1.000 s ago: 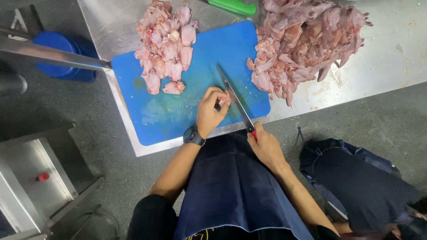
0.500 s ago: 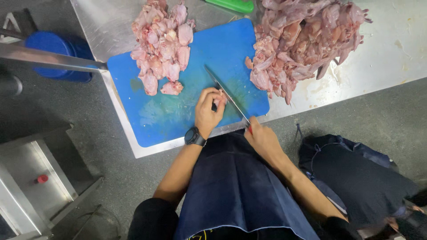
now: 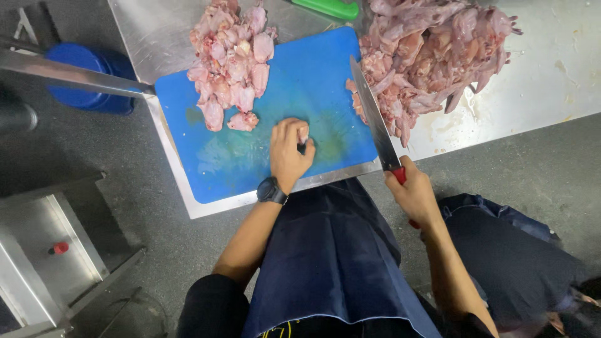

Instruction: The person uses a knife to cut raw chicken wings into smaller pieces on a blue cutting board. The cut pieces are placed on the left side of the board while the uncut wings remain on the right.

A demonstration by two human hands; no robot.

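Fingers curl over meat piece

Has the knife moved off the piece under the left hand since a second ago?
Yes. The knife has swung right, from beside the left hand to the blue board's right edge, by the raw pile.

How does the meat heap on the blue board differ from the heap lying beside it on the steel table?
The heap on the board is smaller, made of short, chunky cut pieces; the heap on the table is larger, with long, stringy, uncut-looking pieces. The first rests on the blue cutting board, the second on the bare steel table. Both are raw, pink poultry.
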